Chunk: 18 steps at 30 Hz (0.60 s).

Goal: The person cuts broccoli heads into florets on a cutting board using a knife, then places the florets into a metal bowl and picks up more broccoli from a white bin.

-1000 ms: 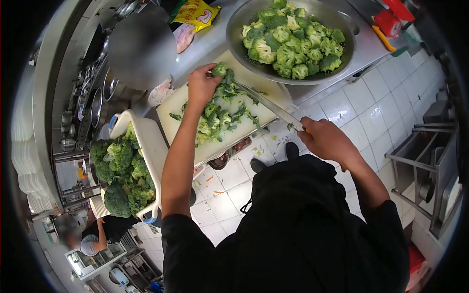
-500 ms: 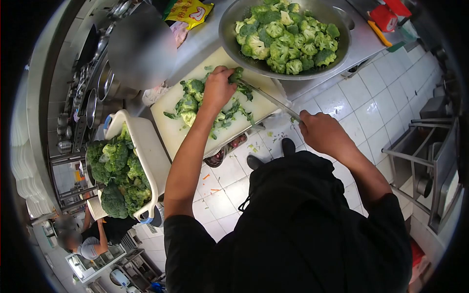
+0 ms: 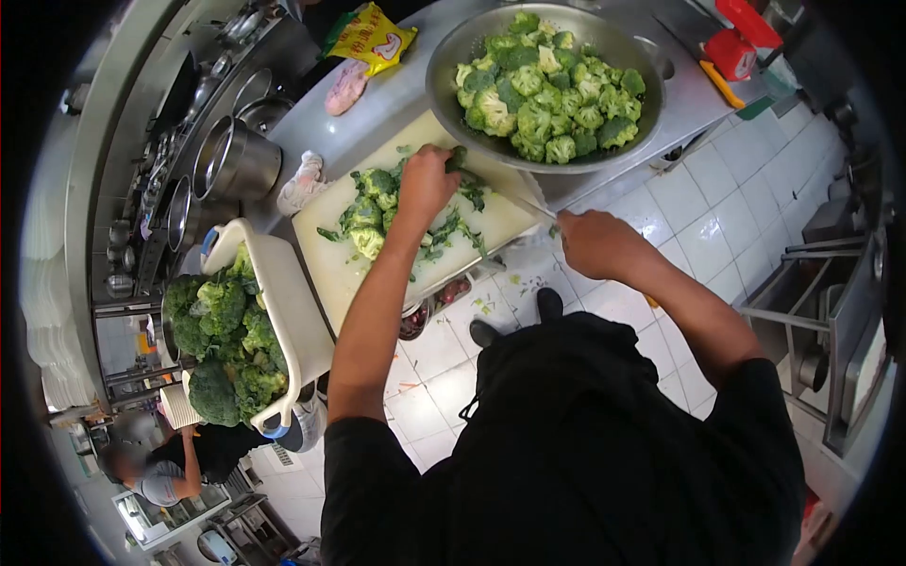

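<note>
Left hand [image 3: 427,186]: pinches small green broccoli piece [image 3: 458,158] — fingertips best tucked clear.
Right hand [image 3: 598,244]: clamped on long steel knife [image 3: 525,204] — short, steady strokes suit.

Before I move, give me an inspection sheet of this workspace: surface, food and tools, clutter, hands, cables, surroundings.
Surface: steel counter; the cutting board carries leafy trimmings.
Food and tools: cut broccoli in the metal bowl; bigger heads in the white tub; more pieces on the board.
Clutter: crumpled cloth beside the board; yellow bag farther off.
Hands: left hand holds a broccoli piece; right hand grips the knife, blade towards the left.
Cables: nothing seen.
Surroundings: scraps on the tiled floor; another person beyond the tub.
</note>
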Each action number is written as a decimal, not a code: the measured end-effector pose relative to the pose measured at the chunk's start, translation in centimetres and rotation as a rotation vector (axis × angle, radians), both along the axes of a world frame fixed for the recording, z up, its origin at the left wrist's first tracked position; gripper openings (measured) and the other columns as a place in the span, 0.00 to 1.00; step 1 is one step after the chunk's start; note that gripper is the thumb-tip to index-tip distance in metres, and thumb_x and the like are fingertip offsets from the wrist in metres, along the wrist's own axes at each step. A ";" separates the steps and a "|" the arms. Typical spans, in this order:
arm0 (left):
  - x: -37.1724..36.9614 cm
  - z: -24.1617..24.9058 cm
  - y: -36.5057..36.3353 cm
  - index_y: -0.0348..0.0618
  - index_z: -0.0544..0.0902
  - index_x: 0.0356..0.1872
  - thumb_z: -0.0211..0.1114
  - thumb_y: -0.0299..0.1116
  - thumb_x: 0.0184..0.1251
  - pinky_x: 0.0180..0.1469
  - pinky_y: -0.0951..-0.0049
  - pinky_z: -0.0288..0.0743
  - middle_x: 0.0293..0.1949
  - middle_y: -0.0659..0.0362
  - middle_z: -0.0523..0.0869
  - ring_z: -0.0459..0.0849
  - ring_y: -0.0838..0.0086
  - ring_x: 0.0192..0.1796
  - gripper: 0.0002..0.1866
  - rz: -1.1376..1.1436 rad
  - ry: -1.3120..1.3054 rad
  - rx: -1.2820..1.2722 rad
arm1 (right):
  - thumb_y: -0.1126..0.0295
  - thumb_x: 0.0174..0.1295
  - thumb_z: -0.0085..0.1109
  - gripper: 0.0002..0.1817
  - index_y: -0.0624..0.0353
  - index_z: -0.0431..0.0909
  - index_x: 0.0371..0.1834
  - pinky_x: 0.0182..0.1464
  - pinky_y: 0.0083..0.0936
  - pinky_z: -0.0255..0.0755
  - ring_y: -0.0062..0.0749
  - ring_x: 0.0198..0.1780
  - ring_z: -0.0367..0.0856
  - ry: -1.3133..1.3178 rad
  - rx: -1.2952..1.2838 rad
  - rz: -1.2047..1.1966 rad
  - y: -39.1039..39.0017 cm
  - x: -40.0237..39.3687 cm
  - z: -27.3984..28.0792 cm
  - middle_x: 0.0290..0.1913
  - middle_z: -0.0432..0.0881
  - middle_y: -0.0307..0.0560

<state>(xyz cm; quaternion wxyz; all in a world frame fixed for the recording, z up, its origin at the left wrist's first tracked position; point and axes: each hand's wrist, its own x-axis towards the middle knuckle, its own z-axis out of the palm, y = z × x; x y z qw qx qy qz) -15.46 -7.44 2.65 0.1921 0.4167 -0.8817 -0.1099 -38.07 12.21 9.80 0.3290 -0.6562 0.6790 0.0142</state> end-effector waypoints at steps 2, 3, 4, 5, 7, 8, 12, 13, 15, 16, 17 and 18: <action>0.3 -0.1 -0.4 0.35 0.90 0.50 0.74 0.27 0.48 0.52 0.56 0.83 0.42 0.43 0.88 0.88 0.50 0.44 0.23 0.090 0.120 -0.004 | 0.68 0.73 0.46 0.15 0.69 0.74 0.53 0.36 0.43 0.83 0.49 0.26 0.87 -0.168 0.279 -0.154 -0.6 -0.5 2.7 0.33 0.85 0.61; 1.0 -0.1 -0.3 0.34 0.89 0.50 0.74 0.27 0.49 0.51 0.57 0.83 0.41 0.43 0.88 0.89 0.51 0.42 0.23 0.173 0.188 0.036 | 0.67 0.74 0.46 0.15 0.69 0.74 0.52 0.35 0.41 0.83 0.47 0.24 0.86 -0.194 0.268 -0.155 -0.3 -0.7 2.5 0.32 0.84 0.60; 1.6 -0.1 -0.4 0.34 0.89 0.51 0.74 0.27 0.49 0.50 0.58 0.83 0.39 0.44 0.88 0.89 0.53 0.41 0.23 0.255 0.256 0.075 | 0.65 0.75 0.46 0.16 0.69 0.74 0.52 0.33 0.40 0.82 0.44 0.22 0.85 -0.222 0.256 -0.156 0.2 -1.2 2.0 0.31 0.84 0.59; 2.3 -0.4 -0.8 0.33 0.89 0.52 0.75 0.27 0.51 0.46 0.64 0.83 0.39 0.49 0.91 0.90 0.64 0.39 0.23 0.351 0.346 0.078 | 0.64 0.76 0.45 0.17 0.69 0.73 0.51 0.31 0.39 0.82 0.42 0.20 0.85 -0.253 0.246 -0.161 0.5 -1.6 1.6 0.30 0.83 0.58; 2.5 2.3 -1.6 0.30 0.88 0.53 0.78 0.29 0.55 0.47 0.70 0.83 0.44 0.53 0.92 0.89 0.73 0.42 0.23 0.375 0.530 0.251 | 0.63 0.76 0.46 0.16 0.69 0.73 0.50 0.30 0.38 0.81 0.42 0.20 0.85 -0.303 0.222 -0.188 1.0 -1.8 1.0 0.30 0.83 0.57; 1.5 4.5 -1.6 0.30 0.87 0.54 0.79 0.31 0.57 0.49 0.71 0.82 0.45 0.53 0.92 0.89 0.75 0.45 0.24 0.351 0.615 0.262 | 0.63 0.76 0.47 0.16 0.69 0.73 0.49 0.29 0.38 0.80 0.42 0.20 0.84 -0.328 0.217 -0.198 1.3 -1.7 0.6 0.29 0.83 0.57; -2.0 12.6 -2.1 0.30 0.85 0.58 0.82 0.35 0.60 0.54 0.74 0.80 0.47 0.54 0.91 0.87 0.76 0.51 0.28 0.086 0.957 0.308 | 0.64 0.75 0.47 0.15 0.69 0.73 0.46 0.29 0.38 0.80 0.43 0.20 0.84 -0.353 0.207 -0.194 1.5 -1.8 0.2 0.30 0.83 0.58; -1.3 13.5 -3.2 0.30 0.85 0.58 0.81 0.35 0.61 0.54 0.74 0.80 0.47 0.54 0.91 0.87 0.76 0.51 0.27 0.072 0.912 0.313 | 0.66 0.74 0.47 0.15 0.70 0.74 0.45 0.30 0.40 0.80 0.44 0.21 0.85 -0.352 0.213 -0.198 1.6 -1.8 0.4 0.30 0.83 0.60; 1.3 13.6 -5.5 0.31 0.86 0.56 0.82 0.36 0.59 0.52 0.74 0.80 0.47 0.55 0.91 0.87 0.75 0.50 0.27 0.082 0.742 0.344 | 0.67 0.74 0.47 0.14 0.70 0.74 0.45 0.31 0.41 0.80 0.46 0.21 0.85 -0.346 0.209 -0.208 1.9 -1.8 0.8 0.30 0.84 0.61; 3.7 11.9 -7.0 0.32 0.87 0.55 0.82 0.36 0.58 0.51 0.74 0.80 0.47 0.55 0.91 0.87 0.75 0.49 0.26 0.155 0.558 0.320 | 0.66 0.74 0.47 0.14 0.70 0.74 0.44 0.31 0.41 0.80 0.46 0.21 0.85 -0.341 0.201 -0.218 2.2 -1.8 1.1 0.29 0.84 0.61; 5.7 9.8 -8.1 0.33 0.87 0.54 0.82 0.36 0.56 0.50 0.74 0.80 0.48 0.54 0.91 0.87 0.76 0.48 0.26 0.221 0.372 0.297 | 0.66 0.74 0.48 0.14 0.70 0.74 0.44 0.31 0.42 0.80 0.46 0.20 0.84 -0.338 0.193 -0.233 2.3 -1.8 1.2 0.29 0.84 0.61; 7.0 8.4 -7.6 0.34 0.88 0.54 0.82 0.34 0.55 0.50 0.71 0.81 0.48 0.52 0.91 0.88 0.73 0.47 0.25 0.278 0.213 0.331 | 0.65 0.74 0.48 0.14 0.69 0.74 0.44 0.32 0.42 0.80 0.46 0.21 0.85 -0.347 0.178 -0.232 2.3 -1.9 1.5 0.29 0.84 0.61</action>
